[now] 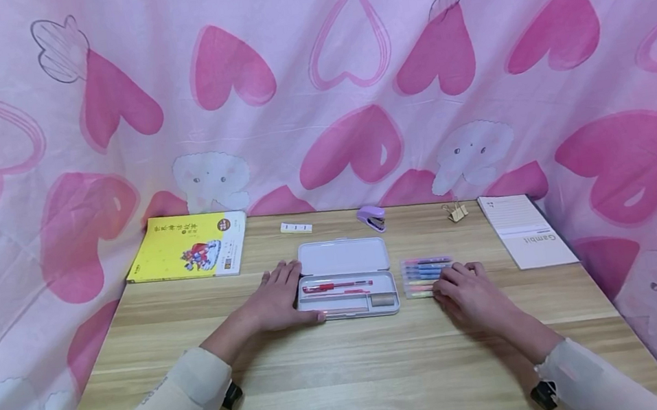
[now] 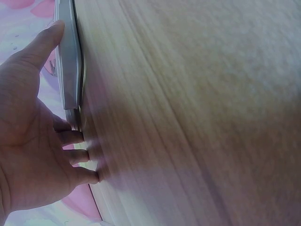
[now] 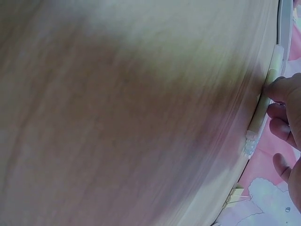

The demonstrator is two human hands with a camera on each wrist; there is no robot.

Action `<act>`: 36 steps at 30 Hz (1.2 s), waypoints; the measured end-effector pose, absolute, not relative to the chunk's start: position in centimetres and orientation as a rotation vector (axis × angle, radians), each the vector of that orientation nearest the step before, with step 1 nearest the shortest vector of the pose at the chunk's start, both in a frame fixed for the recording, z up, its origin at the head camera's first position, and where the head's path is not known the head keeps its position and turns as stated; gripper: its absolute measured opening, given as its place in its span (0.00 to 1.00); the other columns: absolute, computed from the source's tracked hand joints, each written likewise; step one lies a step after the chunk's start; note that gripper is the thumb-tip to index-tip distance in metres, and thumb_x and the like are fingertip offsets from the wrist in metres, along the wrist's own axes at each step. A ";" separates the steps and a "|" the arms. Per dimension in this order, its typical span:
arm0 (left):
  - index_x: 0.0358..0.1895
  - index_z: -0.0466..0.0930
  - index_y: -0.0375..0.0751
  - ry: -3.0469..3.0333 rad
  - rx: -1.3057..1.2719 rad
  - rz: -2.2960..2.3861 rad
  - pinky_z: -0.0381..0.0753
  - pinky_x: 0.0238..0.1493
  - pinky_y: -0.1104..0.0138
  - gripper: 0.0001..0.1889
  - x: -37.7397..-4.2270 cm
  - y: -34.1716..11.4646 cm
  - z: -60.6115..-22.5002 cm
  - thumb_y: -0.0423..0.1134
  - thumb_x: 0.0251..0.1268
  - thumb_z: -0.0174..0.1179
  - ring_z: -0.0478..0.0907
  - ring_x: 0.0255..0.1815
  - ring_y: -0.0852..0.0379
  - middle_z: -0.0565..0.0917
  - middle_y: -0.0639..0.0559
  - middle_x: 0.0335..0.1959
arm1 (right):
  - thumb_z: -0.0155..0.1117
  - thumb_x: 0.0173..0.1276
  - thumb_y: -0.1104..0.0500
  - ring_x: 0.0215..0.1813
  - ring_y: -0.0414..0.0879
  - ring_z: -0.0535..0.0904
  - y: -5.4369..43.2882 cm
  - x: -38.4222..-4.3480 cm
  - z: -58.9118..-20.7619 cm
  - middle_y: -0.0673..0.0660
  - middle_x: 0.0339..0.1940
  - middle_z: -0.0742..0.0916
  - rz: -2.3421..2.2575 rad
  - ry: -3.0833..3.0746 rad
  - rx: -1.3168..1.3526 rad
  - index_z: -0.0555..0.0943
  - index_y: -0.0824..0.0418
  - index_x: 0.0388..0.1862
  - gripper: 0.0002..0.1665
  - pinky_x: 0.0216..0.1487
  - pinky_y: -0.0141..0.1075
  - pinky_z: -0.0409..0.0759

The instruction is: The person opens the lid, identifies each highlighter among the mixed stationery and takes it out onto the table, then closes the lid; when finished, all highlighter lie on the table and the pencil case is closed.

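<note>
A white pencil case (image 1: 352, 313) lies with its lid (image 1: 343, 257) raised at the back. Inside are a red pen (image 1: 337, 286) and a grey block (image 1: 382, 300). My left hand (image 1: 279, 300) rests against the case's left end, thumb stretched along the front edge, other fingers spread at the side and back. To the right of the case lies a clear pack of coloured markers (image 1: 418, 271). My right hand (image 1: 467, 289) grips its right part with bent fingers; the right wrist view shows the thumb against the yellow front marker (image 3: 259, 113).
A yellow book (image 1: 175, 253) lies at the back left. Along the back edge sit a small white strip (image 1: 296, 228), a purple stapler (image 1: 372, 218) and gold binder clips (image 1: 456, 212). A notepad (image 1: 525, 231) lies at the right. Pink heart-patterned curtain (image 1: 312, 82) surrounds the wooden table (image 1: 353, 389).
</note>
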State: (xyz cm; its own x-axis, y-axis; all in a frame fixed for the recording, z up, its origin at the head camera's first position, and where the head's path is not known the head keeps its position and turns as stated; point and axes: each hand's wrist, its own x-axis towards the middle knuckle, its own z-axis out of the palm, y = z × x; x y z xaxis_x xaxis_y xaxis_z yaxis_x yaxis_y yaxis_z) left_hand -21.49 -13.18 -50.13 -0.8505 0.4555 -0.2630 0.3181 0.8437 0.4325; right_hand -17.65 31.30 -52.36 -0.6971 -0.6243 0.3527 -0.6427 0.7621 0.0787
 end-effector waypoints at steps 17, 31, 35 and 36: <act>0.91 0.45 0.33 2.663 0.571 0.528 0.43 0.94 0.37 0.69 -21.4 -13.1 -50.0 0.78 0.63 0.67 0.40 0.95 0.33 0.50 0.37 0.93 | 0.84 0.65 0.58 0.49 0.53 0.82 31.3 -17.3 -51.8 0.52 0.43 0.88 0.071 -2.637 0.954 0.90 0.51 0.44 0.11 0.54 0.56 0.79; 0.91 0.45 0.34 2.662 0.573 0.522 0.43 0.94 0.37 0.69 -21.4 -13.2 -50.0 0.79 0.64 0.67 0.40 0.95 0.33 0.50 0.37 0.94 | 0.83 0.68 0.55 0.52 0.52 0.82 31.1 -17.3 -51.5 0.51 0.44 0.88 0.064 -2.676 0.938 0.91 0.51 0.46 0.10 0.57 0.57 0.79; 0.92 0.45 0.34 2.662 0.570 0.523 0.43 0.94 0.37 0.69 -21.5 -13.1 -50.0 0.79 0.63 0.67 0.40 0.95 0.34 0.50 0.38 0.94 | 0.84 0.67 0.55 0.51 0.52 0.82 31.0 -17.3 -51.4 0.50 0.44 0.88 0.054 -2.675 0.948 0.91 0.50 0.45 0.10 0.57 0.58 0.80; 0.91 0.45 0.34 2.662 0.571 0.526 0.43 0.94 0.37 0.69 -21.5 -13.1 -50.0 0.79 0.63 0.67 0.40 0.95 0.34 0.50 0.38 0.94 | 0.84 0.67 0.55 0.51 0.52 0.82 31.0 -17.3 -51.4 0.50 0.44 0.88 0.050 -2.677 0.949 0.91 0.50 0.45 0.10 0.57 0.58 0.80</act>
